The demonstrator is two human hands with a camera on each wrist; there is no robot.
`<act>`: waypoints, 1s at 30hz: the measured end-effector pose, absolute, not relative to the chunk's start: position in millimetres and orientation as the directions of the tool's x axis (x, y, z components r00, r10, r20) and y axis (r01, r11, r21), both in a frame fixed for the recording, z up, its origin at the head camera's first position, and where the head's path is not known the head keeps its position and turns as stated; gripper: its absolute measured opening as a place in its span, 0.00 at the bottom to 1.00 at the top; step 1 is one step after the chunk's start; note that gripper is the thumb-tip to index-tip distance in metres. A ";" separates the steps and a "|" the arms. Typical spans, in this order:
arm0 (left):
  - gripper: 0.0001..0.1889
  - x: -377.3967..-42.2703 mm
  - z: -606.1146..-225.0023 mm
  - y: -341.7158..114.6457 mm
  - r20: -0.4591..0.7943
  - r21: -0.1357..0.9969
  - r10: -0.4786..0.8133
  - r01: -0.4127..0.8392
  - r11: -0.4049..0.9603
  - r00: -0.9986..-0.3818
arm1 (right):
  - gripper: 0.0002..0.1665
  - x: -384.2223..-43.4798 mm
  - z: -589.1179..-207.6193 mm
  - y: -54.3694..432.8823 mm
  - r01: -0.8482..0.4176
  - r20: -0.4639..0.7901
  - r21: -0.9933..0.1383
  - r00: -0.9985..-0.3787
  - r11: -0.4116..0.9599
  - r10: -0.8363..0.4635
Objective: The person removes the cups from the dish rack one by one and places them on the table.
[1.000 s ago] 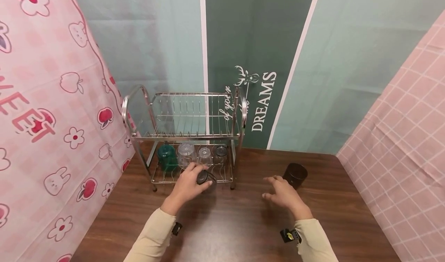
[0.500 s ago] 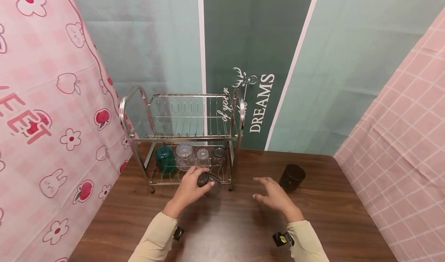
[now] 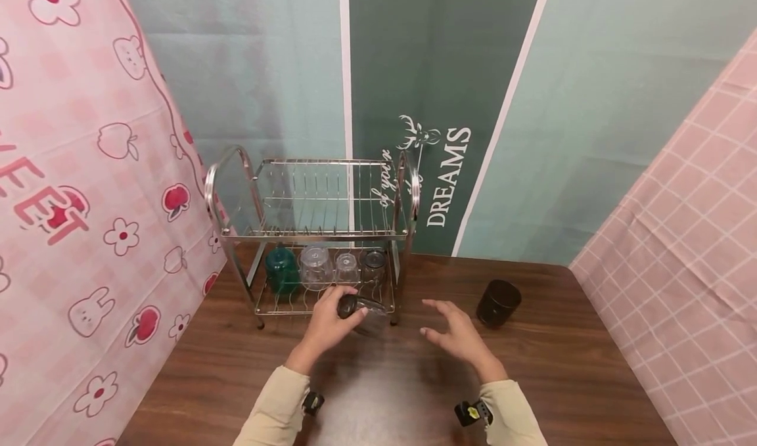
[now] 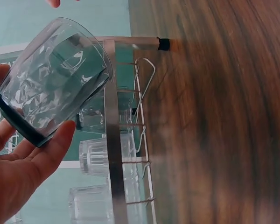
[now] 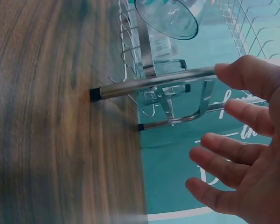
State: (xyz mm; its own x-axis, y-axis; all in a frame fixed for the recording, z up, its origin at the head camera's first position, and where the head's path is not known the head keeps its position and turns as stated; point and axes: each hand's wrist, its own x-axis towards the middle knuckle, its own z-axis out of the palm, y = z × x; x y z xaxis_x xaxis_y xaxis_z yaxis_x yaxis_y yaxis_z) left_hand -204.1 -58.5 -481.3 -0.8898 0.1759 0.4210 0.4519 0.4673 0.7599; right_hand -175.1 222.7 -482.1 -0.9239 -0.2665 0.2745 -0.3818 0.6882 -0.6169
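Observation:
My left hand (image 3: pixel 329 322) grips a clear drinking glass (image 4: pixel 56 79) by its dark, thick base. In the left wrist view the glass is tilted, its rim pointing up and right, with thumb and fingers around the base end. It is held in front of the lower tier of a metal dish rack (image 3: pixel 319 237). My right hand (image 3: pixel 458 333) hovers to the right of the rack with fingers spread and nothing in it; the right wrist view shows its fingers (image 5: pixel 224 163) apart. Beside that hand a dark cup (image 3: pixel 499 303) stands on the table.
On the rack's lower tier sit a teal cup (image 3: pixel 282 270), two clear cups and a dark-based glass (image 3: pixel 374 265), all upside down. The upper tier has wire slots. A wooden table (image 3: pixel 532 374) lies beneath, with fabric hangings on three sides.
The glass in my left hand has come away from the rack's front edge toward the right, tilting more sideways. My right hand has moved left, away from the dark cup.

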 end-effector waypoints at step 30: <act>0.19 -176.7 -482.3 -38.6 0.395 0.914 0.173 0.405 0.024 -0.902 | 0.28 -152.5 -472.1 186.2 -0.341 0.288 -0.912 -0.927 0.228 -0.239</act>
State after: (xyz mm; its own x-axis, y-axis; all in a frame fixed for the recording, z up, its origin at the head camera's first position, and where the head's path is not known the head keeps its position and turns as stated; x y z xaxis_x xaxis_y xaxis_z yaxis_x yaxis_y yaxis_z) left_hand -176.7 -38.6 -482.3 -0.9020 0.1731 0.3955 0.4053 0.0243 0.9138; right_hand -152.5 186.2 -472.1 -0.9275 -0.2391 0.2875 -0.3414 0.2277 -0.9119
